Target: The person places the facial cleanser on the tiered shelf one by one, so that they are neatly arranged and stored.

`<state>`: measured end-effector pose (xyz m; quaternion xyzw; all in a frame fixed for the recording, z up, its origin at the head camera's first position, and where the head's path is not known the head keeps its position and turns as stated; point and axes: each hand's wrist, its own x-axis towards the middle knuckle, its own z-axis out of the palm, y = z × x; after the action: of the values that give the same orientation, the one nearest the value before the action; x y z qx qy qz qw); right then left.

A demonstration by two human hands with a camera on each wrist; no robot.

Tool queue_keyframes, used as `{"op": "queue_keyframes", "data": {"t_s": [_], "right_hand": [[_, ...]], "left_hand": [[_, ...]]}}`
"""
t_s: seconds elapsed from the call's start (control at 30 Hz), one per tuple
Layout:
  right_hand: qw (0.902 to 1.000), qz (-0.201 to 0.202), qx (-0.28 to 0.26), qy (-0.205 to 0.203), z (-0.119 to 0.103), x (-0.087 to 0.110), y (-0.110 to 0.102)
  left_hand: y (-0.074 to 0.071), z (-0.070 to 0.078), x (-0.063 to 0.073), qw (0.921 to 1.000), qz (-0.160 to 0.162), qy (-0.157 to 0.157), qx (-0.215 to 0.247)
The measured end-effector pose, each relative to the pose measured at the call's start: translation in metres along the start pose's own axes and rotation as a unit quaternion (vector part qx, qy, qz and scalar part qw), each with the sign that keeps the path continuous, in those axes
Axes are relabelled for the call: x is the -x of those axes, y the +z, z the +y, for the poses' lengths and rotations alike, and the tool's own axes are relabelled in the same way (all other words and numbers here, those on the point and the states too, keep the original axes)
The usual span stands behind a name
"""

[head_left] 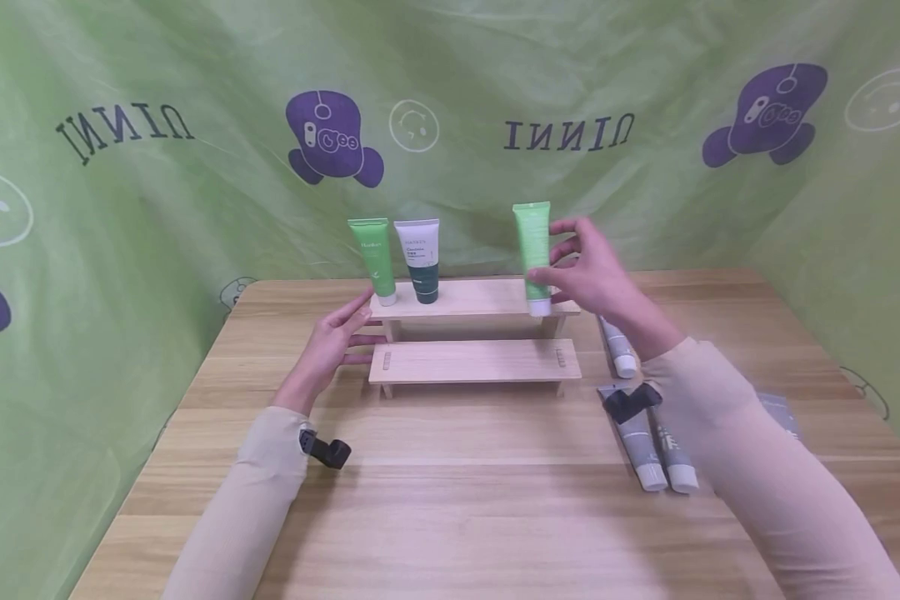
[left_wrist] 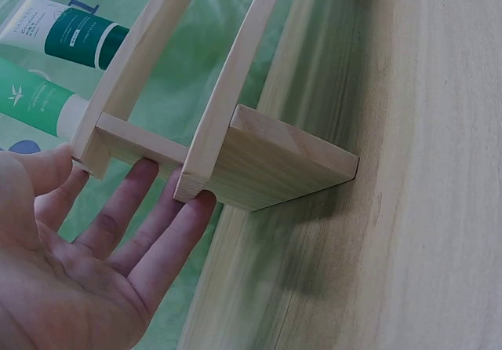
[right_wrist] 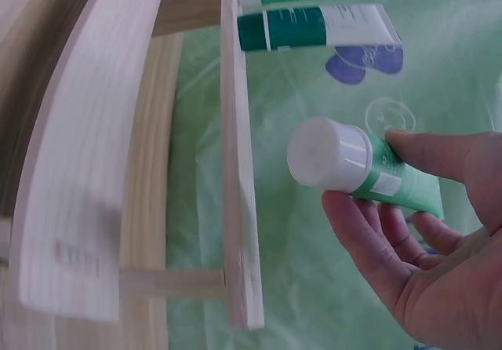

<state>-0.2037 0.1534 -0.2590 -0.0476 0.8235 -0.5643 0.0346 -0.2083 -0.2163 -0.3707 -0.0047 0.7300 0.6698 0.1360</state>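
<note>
My right hand pinches a light green squeeze tube between thumb and fingers, its white cap pointing down. In the right wrist view, a gap shows between that cap and the upper shelf edge. The two-step wooden rack stands on the table. My left hand touches its left end with extended fingers, and the fingertips rest against the side pieces. On the upper step, a green tube and a white and dark green tube stand upright on their caps.
Several grey tubes with white caps lie on the table right of the rack, among them one tube near its corner and another further forward. My right forearm partly covers them. A green printed curtain hangs behind the table.
</note>
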Motion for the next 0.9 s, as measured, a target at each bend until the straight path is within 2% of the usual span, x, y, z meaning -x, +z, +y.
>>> {"op": "queue_keyframes", "data": {"t_s": [0.23,0.43,0.9], "right_hand": [[0.9990,0.021,-0.032,-0.023,-0.007,-0.010,0.035],[0.9966,0.055,-0.023,-0.057,-0.009,-0.016,0.058],[0.9876,0.109,-0.002,-0.113,0.003,-0.029,0.090]], "left_hand": [[-0.001,0.000,0.000,1.0000,0.002,-0.001,0.006],[0.000,0.002,0.001,1.0000,0.001,0.000,0.010],[-0.001,-0.002,-0.003,0.9998,-0.002,0.006,0.021]]}}
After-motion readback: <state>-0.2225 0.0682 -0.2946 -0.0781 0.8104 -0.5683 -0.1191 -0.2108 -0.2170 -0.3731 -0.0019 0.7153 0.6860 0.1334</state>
